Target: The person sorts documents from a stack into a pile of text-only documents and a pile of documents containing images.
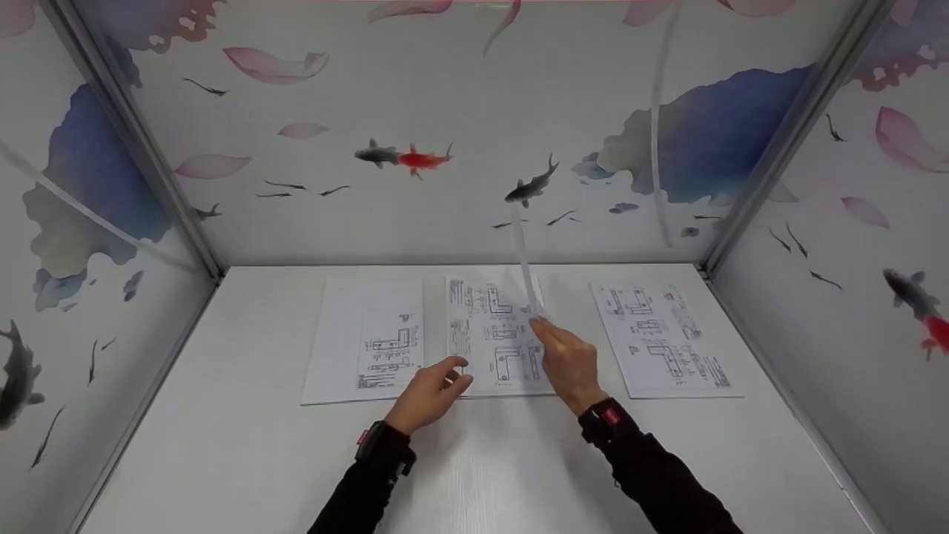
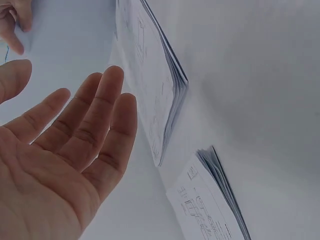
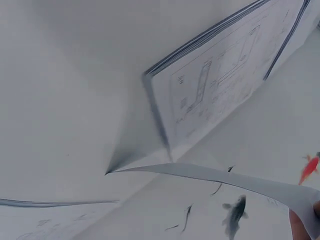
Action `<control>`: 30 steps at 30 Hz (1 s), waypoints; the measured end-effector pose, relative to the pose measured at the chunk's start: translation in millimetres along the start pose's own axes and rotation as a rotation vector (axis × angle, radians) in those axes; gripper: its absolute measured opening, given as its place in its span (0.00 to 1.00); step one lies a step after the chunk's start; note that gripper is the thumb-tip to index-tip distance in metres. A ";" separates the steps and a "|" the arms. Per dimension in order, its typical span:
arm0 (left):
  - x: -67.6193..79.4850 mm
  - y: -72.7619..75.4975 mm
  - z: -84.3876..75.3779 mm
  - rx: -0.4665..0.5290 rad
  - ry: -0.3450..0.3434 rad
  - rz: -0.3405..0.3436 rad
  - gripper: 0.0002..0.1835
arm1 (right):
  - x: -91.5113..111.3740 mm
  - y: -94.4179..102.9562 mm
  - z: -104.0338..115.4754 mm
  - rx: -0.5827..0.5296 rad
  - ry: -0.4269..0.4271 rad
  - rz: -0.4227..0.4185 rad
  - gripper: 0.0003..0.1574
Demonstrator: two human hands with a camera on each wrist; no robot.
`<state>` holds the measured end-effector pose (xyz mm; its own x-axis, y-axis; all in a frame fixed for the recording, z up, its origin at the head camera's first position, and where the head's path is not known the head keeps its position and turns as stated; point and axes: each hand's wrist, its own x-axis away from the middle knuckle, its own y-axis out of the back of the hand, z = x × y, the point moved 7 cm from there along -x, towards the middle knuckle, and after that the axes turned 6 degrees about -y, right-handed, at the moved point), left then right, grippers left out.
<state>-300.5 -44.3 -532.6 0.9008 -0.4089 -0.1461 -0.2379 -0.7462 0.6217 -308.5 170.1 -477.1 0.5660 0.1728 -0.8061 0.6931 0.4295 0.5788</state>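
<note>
My right hand (image 1: 571, 367) pinches a paper sheet (image 3: 225, 177) above the front right of the middle stack of printed drawings (image 1: 478, 382). Seen nearly edge-on, the sheet shows as a narrow white strip in the head view; in the right wrist view it bends toward the fingertips at the lower right. Near the middle stack's front left part is my left hand (image 1: 430, 393), fingers loosely bent with nothing in them. The left wrist view shows its palm facing up and the fingers apart.
One paper stack (image 1: 337, 348) lies to the left, its print on the right half. Another stack of drawings (image 1: 652, 334) lies to the right. The white table (image 1: 474, 475) is enclosed by printed panels (image 1: 474, 89) with fish and petals, joined by metal posts (image 1: 148, 141).
</note>
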 end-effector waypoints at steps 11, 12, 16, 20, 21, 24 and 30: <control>-13.9 -3.5 -14.2 0.284 0.036 -0.067 0.31 | 1.2 -7.0 53.9 -0.025 0.142 0.017 0.21; -15.5 -5.0 -15.1 0.326 0.043 -0.072 0.33 | 2.6 -7.6 58.2 -0.032 0.162 0.017 0.22; -21.5 -11.5 -19.1 0.487 0.072 -0.091 0.40 | 10.3 -10.7 73.3 -0.057 0.247 0.003 0.23; -26.4 -13.0 -22.8 0.619 0.087 -0.149 0.44 | 16.2 -12.4 84.2 -0.088 0.310 -0.005 0.19; -27.3 -12.6 -23.0 0.652 0.086 -0.171 0.43 | 17.0 -13.1 86.3 -0.096 0.320 -0.004 0.17; -27.5 -9.0 -26.0 0.730 0.098 -0.230 0.33 | 18.2 -15.3 92.2 -0.101 0.335 0.015 0.10; -26.4 -12.0 -15.5 0.811 0.167 -0.292 0.25 | 23.2 -21.3 96.1 -0.159 0.339 0.042 0.04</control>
<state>-315.8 -16.4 -524.3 0.9923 -0.1082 -0.0598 -0.1170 -0.9784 -0.1706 -267.2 79.8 -496.3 0.3940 0.4657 -0.7924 0.5793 0.5435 0.6075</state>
